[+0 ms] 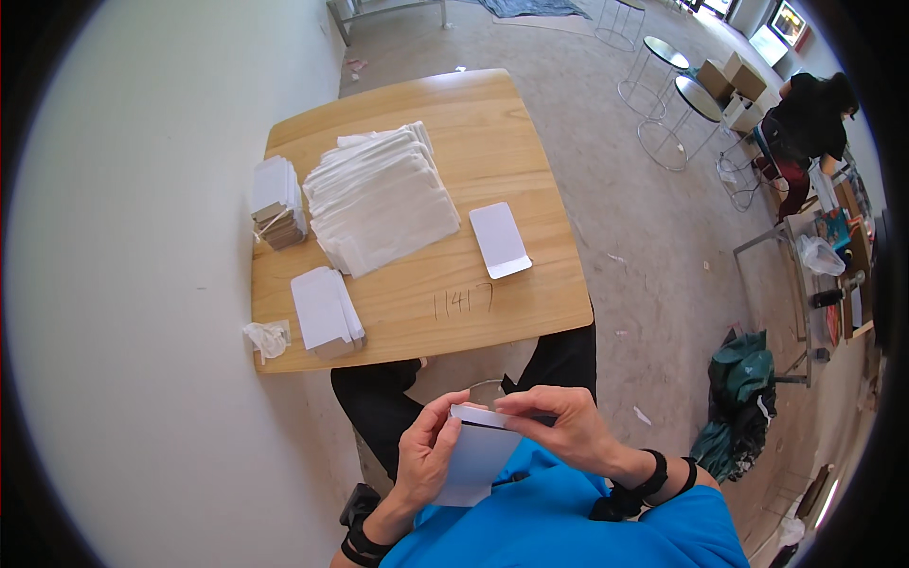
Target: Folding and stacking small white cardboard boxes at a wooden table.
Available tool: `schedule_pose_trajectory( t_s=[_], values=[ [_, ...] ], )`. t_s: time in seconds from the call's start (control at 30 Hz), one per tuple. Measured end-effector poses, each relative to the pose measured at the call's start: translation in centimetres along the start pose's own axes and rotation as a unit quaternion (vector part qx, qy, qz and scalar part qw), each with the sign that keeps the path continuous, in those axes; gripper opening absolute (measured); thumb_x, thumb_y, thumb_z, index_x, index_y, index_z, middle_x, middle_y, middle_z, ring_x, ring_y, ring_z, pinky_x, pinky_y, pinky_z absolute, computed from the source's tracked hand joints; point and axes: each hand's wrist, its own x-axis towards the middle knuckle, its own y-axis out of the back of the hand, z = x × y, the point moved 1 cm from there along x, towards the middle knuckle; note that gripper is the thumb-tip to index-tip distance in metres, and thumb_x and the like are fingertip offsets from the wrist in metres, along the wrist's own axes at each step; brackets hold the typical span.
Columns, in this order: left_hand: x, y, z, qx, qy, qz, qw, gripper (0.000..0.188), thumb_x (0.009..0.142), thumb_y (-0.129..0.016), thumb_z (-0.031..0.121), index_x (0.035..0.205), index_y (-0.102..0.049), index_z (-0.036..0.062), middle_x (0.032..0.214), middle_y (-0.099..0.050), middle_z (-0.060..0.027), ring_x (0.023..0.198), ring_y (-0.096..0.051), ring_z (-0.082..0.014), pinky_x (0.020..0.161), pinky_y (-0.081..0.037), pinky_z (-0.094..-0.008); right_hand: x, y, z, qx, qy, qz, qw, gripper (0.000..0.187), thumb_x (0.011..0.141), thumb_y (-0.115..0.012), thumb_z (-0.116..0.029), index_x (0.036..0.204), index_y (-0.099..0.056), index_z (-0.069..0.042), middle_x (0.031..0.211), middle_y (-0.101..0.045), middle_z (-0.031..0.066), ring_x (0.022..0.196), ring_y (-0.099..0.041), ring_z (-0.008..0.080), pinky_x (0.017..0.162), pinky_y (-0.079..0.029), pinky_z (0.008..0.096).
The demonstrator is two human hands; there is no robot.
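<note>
In the head view, the left hand (428,454), some fingers hidden, clamps the side of a flat white card packet (476,464) above the lap; the right hand (568,431) pinches its narrow flap. Crinkled, layered white sheets (379,199) cover part of a smooth-grained, pale wooden table (492,142).

A wooden table (502,142) carries 1 broad pile (379,199) of thin white pieces. Left of the pile stands 1 banded stack (276,199); off the pile's near left side are 1 slanted stack (324,310) and 1 crumpled wrapper (269,338). Right of the pile lies 1 white packet (499,239), with dark handwriting (458,301) nearer than the pile.
</note>
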Motion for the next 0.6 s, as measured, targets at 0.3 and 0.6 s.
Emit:
schedule_pose_trajectory(
  t_s=[0.3,0.6],
  values=[
    [0.6,0.3,0.2,-0.015,0.003,-0.052,0.999,0.047,0.099,-0.051,0.015,0.141,-0.036,0.0006,0.124,-0.059,-0.0144,0.104,-0.060,-0.0151,0.088,-0.051,-0.0269,0.6,0.3,0.1,-0.095,0.050,0.009,0.994,0.012,0.082,-0.067,-0.001,0.094,-0.069,-0.002,0.089,-0.067,0.0090,0.078,-0.065,0.0165,0.067,-0.053,0.0259],
    [0.8,0.9,-1.0,0.002,0.008,-0.026,1.000,0.035,0.100,-0.049,0.017,0.131,-0.049,0.0007,0.117,-0.062,-0.0155,0.101,-0.062,-0.0166,0.085,-0.054,-0.0273,1.1,-0.6,0.8,-0.134,0.091,-0.011,0.987,0.010,0.081,-0.069,-0.002,0.090,-0.068,-0.003,0.093,-0.063,0.0088,0.081,-0.064,0.0182,0.068,-0.052,0.0266]
  ],
)
